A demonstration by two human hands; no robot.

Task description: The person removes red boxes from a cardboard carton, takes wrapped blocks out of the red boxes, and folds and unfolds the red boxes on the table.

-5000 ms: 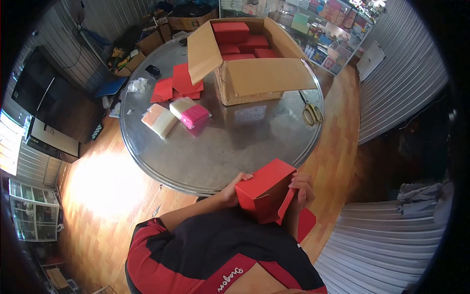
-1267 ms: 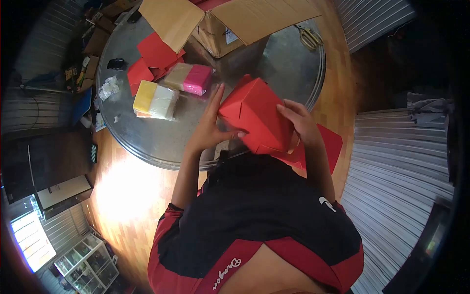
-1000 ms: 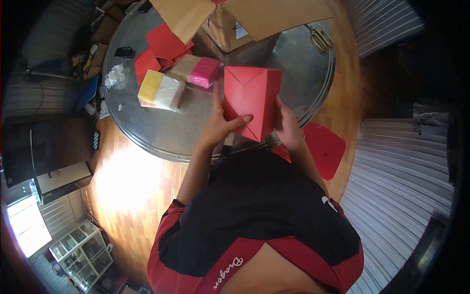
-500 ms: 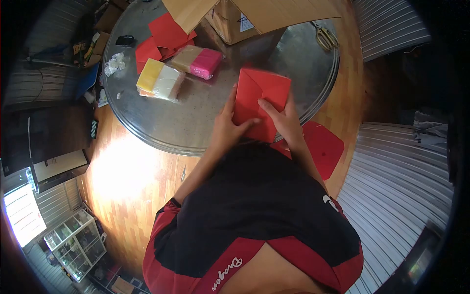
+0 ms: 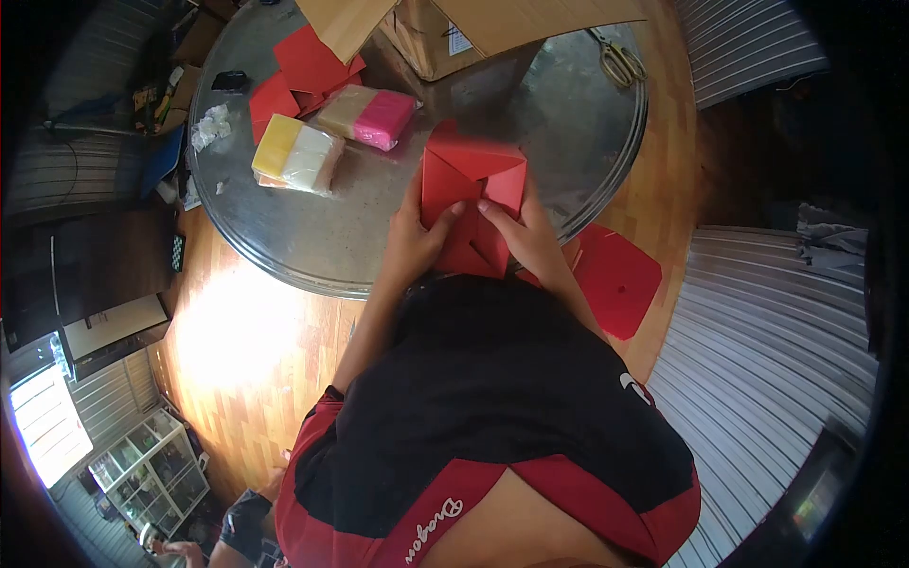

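Observation:
A red folded-card box (image 5: 450,189) with creased flaps is held in front of my body, over the near edge of the round table. My left hand (image 5: 417,232) grips its left side, with the thumb on the near face. Around the right side, my right hand (image 5: 519,235) is closed, its thumb also pressing near the middle seam. The fingers behind the box are hidden. Beyond it lie a plastic-wrapped yellow and white pack (image 5: 298,153) and a brown and pink pack (image 5: 369,115).
Red card pieces (image 5: 308,62) lie on the metal table (image 5: 312,241) behind the packs. An open cardboard box (image 5: 530,24) stands at the far side, scissors (image 5: 620,64) to its right. A red flat surface (image 5: 615,284) is below right. Another person (image 5: 246,525) is at lower left.
The red box has moved left in view, and its top flap now stands up. My left thumb has moved up to the seam. Another person has come into view at lower left.

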